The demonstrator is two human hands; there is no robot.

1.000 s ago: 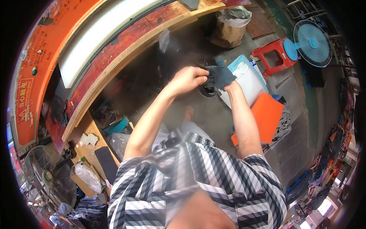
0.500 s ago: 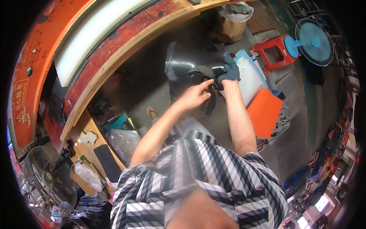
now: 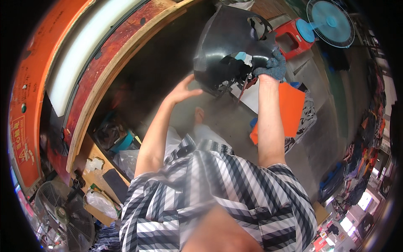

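A large glossy black sheet [image 3: 226, 40] with ragged cut-out holes is held up in front of me, bent into a curve. My right hand [image 3: 272, 68], in a dark grey knitted glove, is closed on its right edge near the torn openings. My left hand [image 3: 183, 91] is bare, with thumb and fingers apart beside the sheet's lower left edge. Whether its fingertips touch that edge, I cannot tell. Through the holes, pieces of what lies behind show.
An orange sheet [image 3: 289, 105] lies under my right forearm. Behind the black sheet stand a red stool [image 3: 299, 48] and a blue fan [image 3: 331, 21]. A curved wooden bench edge [image 3: 84, 111] runs along the left. Another fan [image 3: 61, 214] stands at the lower left.
The black sheet has been lifted and spread, so its holes now show. My right hand has moved right and up with it. My left hand has moved left, its pointing fingers now apart.
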